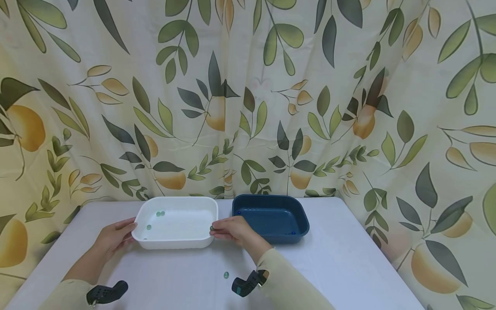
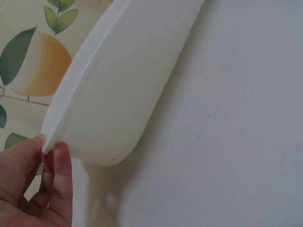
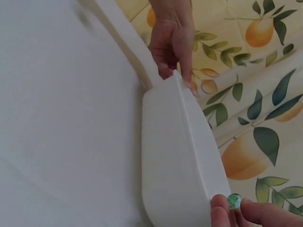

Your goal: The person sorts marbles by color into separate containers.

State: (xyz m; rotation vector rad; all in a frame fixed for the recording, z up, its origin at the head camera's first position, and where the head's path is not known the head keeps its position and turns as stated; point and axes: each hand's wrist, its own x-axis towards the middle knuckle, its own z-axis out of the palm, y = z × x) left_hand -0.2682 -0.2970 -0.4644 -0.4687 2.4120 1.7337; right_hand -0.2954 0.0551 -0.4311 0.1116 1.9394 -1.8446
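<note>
My left hand (image 1: 112, 237) pinches the left rim of a white plastic tray (image 1: 182, 221) between thumb and fingers; the left wrist view shows this hand (image 2: 40, 182) at the rim's corner. At the tray's right end, my right hand (image 1: 236, 229) holds a green glass marble (image 3: 234, 201) between thumb and fingers. That marble is level with the rim. Several green marbles (image 1: 149, 227) lie inside the white tray, towards its left half. One more green marble (image 1: 226, 274) lies on the table in front, near my right wrist.
A dark blue tray (image 1: 271, 239) stands to the right of the white one, with a few small blue marbles (image 1: 293, 233) in it. A white cloth covers the table (image 1: 348, 267). Behind it hangs a curtain (image 1: 248, 107) printed with leaves and oranges.
</note>
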